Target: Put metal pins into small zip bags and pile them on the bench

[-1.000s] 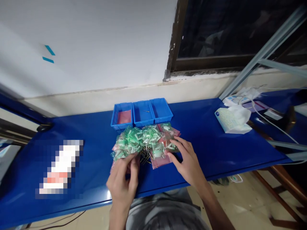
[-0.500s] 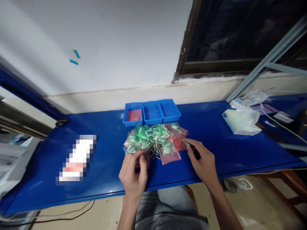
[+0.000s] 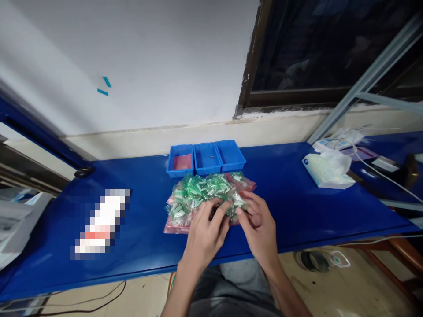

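Note:
A pile of small clear plastic bags (image 3: pixel 198 185), with green and white tubular pieces inside, lies on the blue table in front of me. Some bags are pink, and one pink edge (image 3: pixel 176 229) shows at the front left. My left hand (image 3: pixel 208 224) is curled over the front middle of the pile, its fingers bent down around a dark spot of loose parts; what they grip is hidden. On the pile's right side, my right hand (image 3: pixel 260 222) has thumb and forefinger on a clear plastic bag (image 3: pixel 237 198).
Behind the pile stand three joined blue bins: the left bin (image 3: pixel 180 171) holds pink bags, the middle bin (image 3: pixel 207 165) a small metal part, beside the right bin (image 3: pixel 230 156). A tissue pack (image 3: pixel 325 169) lies right. A blurred-out white item (image 3: pixel 102 220) is at left.
My left hand has moved right, over the loose metal pins that showed before. My right hand has come inward from the pile's right edge, closer to the left hand. The view has shifted slightly.

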Motion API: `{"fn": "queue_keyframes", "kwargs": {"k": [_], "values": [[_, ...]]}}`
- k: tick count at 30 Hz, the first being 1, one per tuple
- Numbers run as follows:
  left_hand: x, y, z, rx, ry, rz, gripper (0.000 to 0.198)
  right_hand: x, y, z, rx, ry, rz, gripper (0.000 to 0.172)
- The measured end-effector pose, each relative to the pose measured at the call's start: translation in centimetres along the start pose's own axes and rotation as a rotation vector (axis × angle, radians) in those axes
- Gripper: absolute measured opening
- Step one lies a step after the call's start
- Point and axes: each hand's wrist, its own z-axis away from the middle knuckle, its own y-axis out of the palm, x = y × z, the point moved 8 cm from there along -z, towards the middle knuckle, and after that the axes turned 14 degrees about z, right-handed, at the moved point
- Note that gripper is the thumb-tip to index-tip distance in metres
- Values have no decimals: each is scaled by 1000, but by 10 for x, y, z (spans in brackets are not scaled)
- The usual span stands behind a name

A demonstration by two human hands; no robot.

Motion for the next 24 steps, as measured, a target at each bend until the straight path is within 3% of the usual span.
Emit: {"fn": "queue_keyframes", "kwargs": {"k": [7, 12, 19, 24], "values": [[-2, 3, 6, -14, 51, -7, 34, -4, -5, 7, 58, 20, -26, 27], [1, -6, 11, -68, 60, 39, 37, 4, -4, 8, 107, -89, 57, 30], [-2, -14, 16, -182, 77, 54, 30, 15, -8, 4, 20, -226, 244, 16], [2, -38, 5, -261, 50, 29, 25, 24, 11, -15, 244, -235, 254, 12]]}}
